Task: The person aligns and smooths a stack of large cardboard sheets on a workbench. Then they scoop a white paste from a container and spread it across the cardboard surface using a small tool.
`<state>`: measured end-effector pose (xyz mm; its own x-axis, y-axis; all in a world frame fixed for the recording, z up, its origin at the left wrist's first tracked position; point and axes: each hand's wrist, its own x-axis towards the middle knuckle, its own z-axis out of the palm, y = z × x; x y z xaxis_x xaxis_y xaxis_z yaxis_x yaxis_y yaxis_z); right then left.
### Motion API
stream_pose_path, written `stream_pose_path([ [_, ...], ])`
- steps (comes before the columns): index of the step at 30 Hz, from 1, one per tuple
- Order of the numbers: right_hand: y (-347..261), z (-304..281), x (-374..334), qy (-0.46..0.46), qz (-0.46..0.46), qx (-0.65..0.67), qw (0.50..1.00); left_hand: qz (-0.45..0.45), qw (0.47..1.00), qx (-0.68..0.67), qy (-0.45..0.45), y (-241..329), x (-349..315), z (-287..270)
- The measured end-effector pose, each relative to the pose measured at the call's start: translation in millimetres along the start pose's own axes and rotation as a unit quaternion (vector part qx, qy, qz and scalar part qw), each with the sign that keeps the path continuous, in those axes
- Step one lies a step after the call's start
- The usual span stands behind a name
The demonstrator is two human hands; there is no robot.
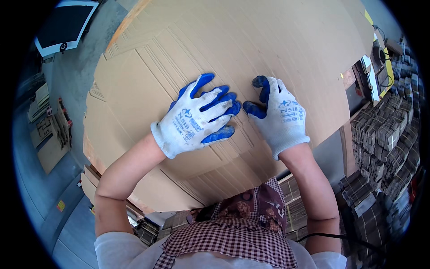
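Note:
A broad sheet of brown cardboard (295, 49) with pressed crease lines lies in front of me. My left hand (192, 119), in a white work glove with blue-coated fingertips, rests on it with the fingers spread. To its right is my right hand (282, 112), gloved the same way. Its thumb and forefinger stand apart with nothing seen between them, and the other fingers are partly hidden beneath the hand. Both hands seem to touch the sheet. A checked apron (224, 237) reaches its near edge.
Tied bundles of flat cardboard pieces (380, 125) are stacked high at the right. Loose cardboard scraps (51, 143) lie on the left. A white-framed dark panel (65, 24) stands at the far left. A black cable (345, 235) runs beside my right arm.

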<state>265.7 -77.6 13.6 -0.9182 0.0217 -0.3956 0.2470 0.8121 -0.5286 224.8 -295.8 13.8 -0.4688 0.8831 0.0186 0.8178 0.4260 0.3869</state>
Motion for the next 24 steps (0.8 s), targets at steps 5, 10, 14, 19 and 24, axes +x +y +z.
stream_pose_path([
  [5, 5, 0, 1, 0.0, -0.003, 0.021, 1.0, -0.001, 1.0, -0.009, 0.006, 0, -5, 2],
  [10, 4, -1, 0, -0.002, 0.0, 0.005, 1.0, 0.009, 0.999, -0.018, 0.025, -3, -8, 6],
  [14, -8, -1, -7, 0.005, -0.022, -0.045, 0.999, 0.004, 0.999, -0.02, 0.033, -3, -10, 6],
  [19, -5, 2, -4, 0.0, -0.023, -0.037, 0.999, 0.002, 1.0, -0.019, 0.023, -2, -13, 5],
  [24, -4, 0, -2, -0.002, -0.023, -0.021, 1.0, -0.011, 0.999, -0.029, 0.016, 3, -11, 1],
])
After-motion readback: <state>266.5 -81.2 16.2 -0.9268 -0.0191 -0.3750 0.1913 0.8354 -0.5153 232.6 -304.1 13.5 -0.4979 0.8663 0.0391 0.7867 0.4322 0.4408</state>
